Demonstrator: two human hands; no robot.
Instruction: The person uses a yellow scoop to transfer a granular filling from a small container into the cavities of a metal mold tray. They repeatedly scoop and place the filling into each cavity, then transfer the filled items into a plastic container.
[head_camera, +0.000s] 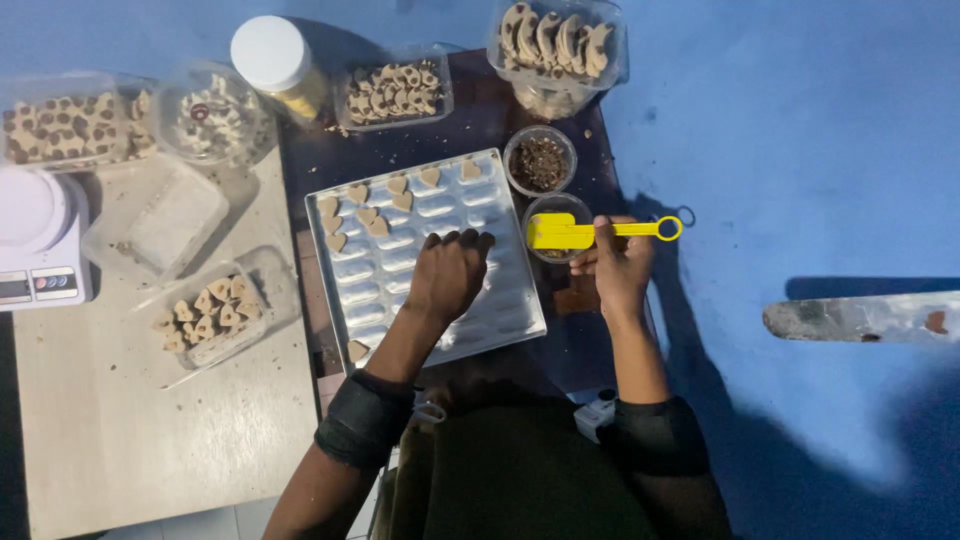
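Dark sleeves are seen at the bottom of the view, pushed up on both forearms. Above them, the left hand (449, 272) is laid palm down on a silver mould tray (500, 310), its fingers (458, 239) curled loosely and closed on nothing. Heart-shaped dough pieces (367, 214) are set in the tray's upper left cavities, and one more lies at its lower left corner; the other cavities are bare. The right hand (618, 268) is held just beside the tray's right edge, its fingers closed round the handle of a yellow scoop (575, 231), whose head is held over a small clear cup (556, 226). Just above that cup stands a second cup of dark filling (540, 160). Clear tubs of finished pieces (395, 90) are lined along the far edge of the dark desk (560, 345). To the left, on a pale board (120, 430), a white kitchen scale (40, 240) and a tub of heart pieces (205, 310) are seen.
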